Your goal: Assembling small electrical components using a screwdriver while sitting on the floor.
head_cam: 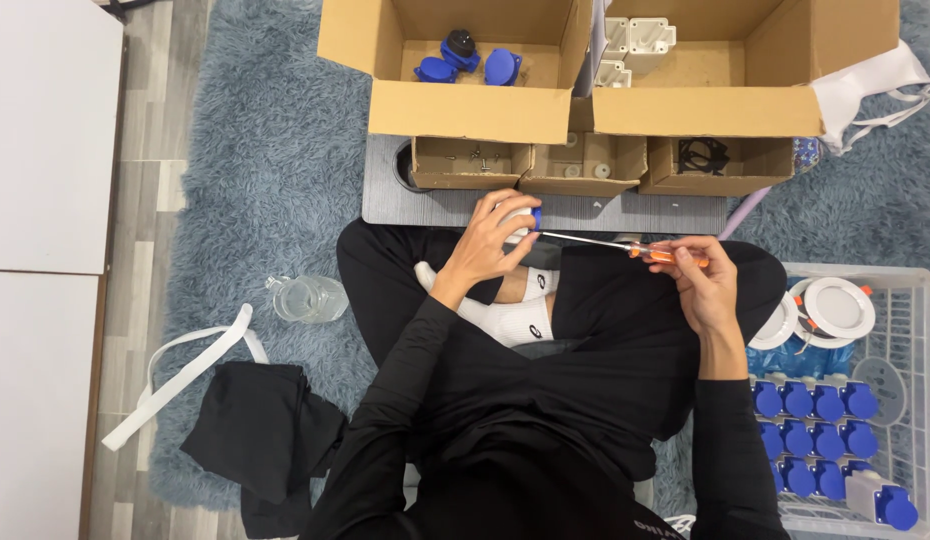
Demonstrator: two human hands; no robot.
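black sleeves and crossed legs are filling the lower middle, with white socks showing in the lap. left hand is curling closed around a small white and blue plug part, holding it just above the knees and close to the near edge of a low grey worktop. right hand is gripping the orange handle of a screwdriver; its long axis is running almost level across the lap, tip pointing toward the person's left and touching the plug part, handle toward the right.

open room is lying on the person's left, where shaggy blue-grey rug is stretching out to a wood floor and a white panel. a clear water bottle is lying there, well apart from the hands, with a black cloth and white strap nearer the camera.

on the right, a white wire basket is crowding the knee, holding rows of blue sockets and round white lamps.

beyond the worktop, two big brown cardboard boxes are standing open: left box with blue parts, right box with white housings (flaps folded out). three small brown trays are sitting on the worktop's far edge.
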